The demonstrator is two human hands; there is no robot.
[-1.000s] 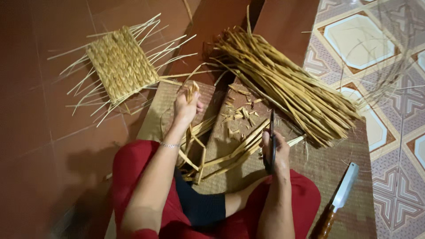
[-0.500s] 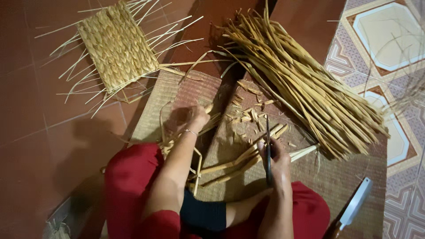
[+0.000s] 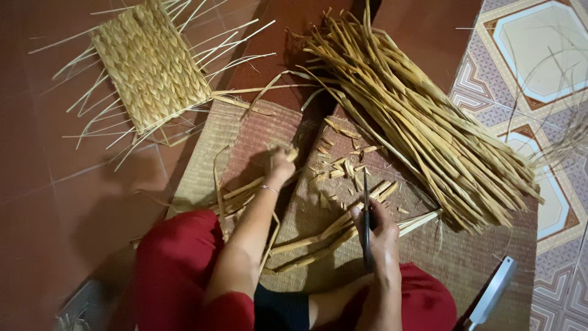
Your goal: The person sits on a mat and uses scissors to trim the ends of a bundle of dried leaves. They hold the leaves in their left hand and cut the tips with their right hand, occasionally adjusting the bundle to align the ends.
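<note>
Dark red-brown floor tiles (image 3: 55,202) are covering the left and the upper middle of the view, with thin grout lines running across them. On the right side, patterned tiles (image 3: 539,55) in cream, grey and brown are showing octagon shapes. A woven floor mat (image 3: 441,263) is lying over the middle. Dim, warm light is falling from above, leaving soft shadows on the left.
</note>
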